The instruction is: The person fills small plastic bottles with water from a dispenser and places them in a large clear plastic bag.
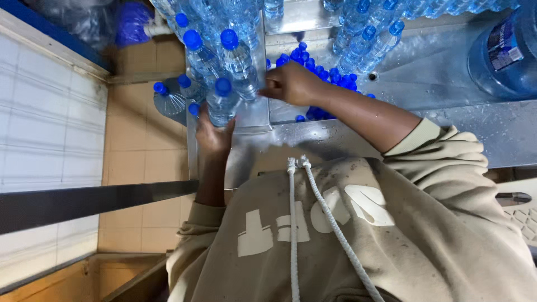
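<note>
The left hand wraps a narrow grip around the lower body of a small clear water bottle with a blue screw cap, at about 11 o'clock from the wearer's chest, on the near end of a stainless steel counter. The right hand sits just beside it at 12 o'clock, its fingers pinched together near the shoulder of a neighbouring bottle; whether they actually close on anything, I cannot tell.

The held bottle looks filled and sealed, so I judge it moderately light but with real weight for its size. The thin plastic wall will give under a squeeze, and the wet metal around it suggests a slippery surface. The firmest places to take hold are the ribbed mid-body or the stiff neck below the cap.

More capped bottles crowd a row running toward 12 o'clock. A heap of loose blue caps lies in a recess behind the right wrist. A large blue water jug stands at 2 o'clock. One bottle lies below the counter edge at 10 o'clock, over the tan tiled floor.
</note>
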